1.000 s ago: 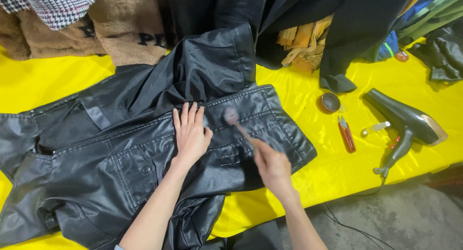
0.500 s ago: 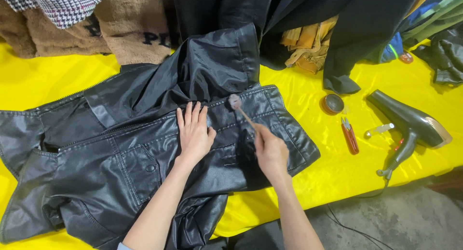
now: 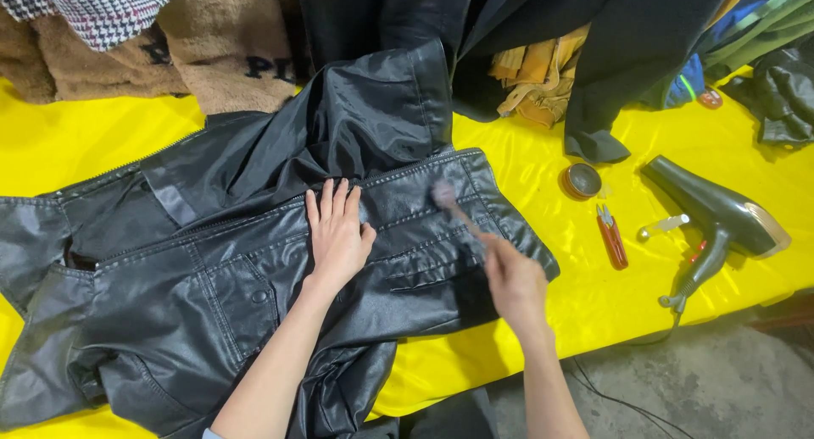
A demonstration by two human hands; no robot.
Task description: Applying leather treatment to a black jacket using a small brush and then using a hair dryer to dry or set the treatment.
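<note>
A black leather jacket [image 3: 212, 278] lies spread across the yellow table cover [image 3: 543, 176]. My left hand [image 3: 337, 233] rests flat on the jacket near its waistband, fingers together and pointing away from me. My right hand [image 3: 514, 282] is closed around the handle of a small round-headed brush [image 3: 445, 197]. The blurred brush head touches the jacket's hem panel, just right of my left hand.
To the right lie a small round tin [image 3: 582, 180], red-handled snips [image 3: 611, 238], a small white tube [image 3: 664, 226] and a dark hair dryer [image 3: 716, 220] with its cord. Brown fleece, a checked cloth [image 3: 97, 11] and dark garments pile along the far edge. Grey floor [image 3: 678, 388] shows at lower right.
My right hand has swept the brush back and forth over the jacket's right hem panel. My left hand stays pressed on the jacket.
</note>
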